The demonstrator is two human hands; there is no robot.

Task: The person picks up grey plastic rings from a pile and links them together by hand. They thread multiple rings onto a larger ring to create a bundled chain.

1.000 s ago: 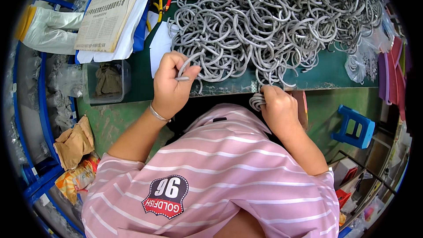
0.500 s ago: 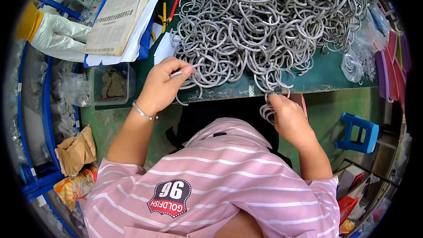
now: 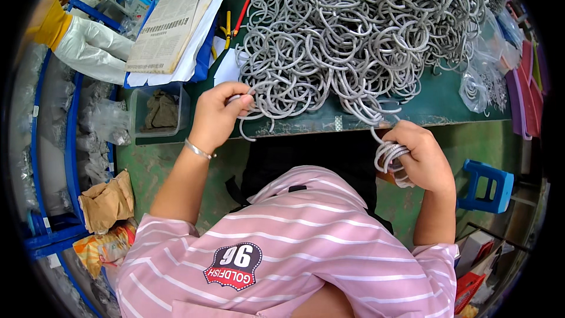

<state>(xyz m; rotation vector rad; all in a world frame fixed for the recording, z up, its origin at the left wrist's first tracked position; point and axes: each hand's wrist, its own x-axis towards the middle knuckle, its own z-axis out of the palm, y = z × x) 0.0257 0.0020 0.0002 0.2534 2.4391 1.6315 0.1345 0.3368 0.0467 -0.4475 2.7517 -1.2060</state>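
A big heap of grey, ribbed, C-shaped open rings covers much of the green tabletop. At the heap's left front edge, my left hand pinches a grey ring between thumb and fingers; part of that ring is hidden by them. My right hand is just off the table's front edge, closed around several grey rings bunched together. One ring end from this bunch reaches up close to the heap; I cannot tell whether it is hooked to others.
Left of the heap lie a newspaper-covered stack, a red pen and a yellow-handled tool. A clear bin holds a cloth. Clear plastic bags rest at right, above a blue stool. Another person stands far left.
My right hand has moved right and slightly down with its bunch of rings, away from the heap's front edge. My left hand stays near its ring, having shifted only slightly.
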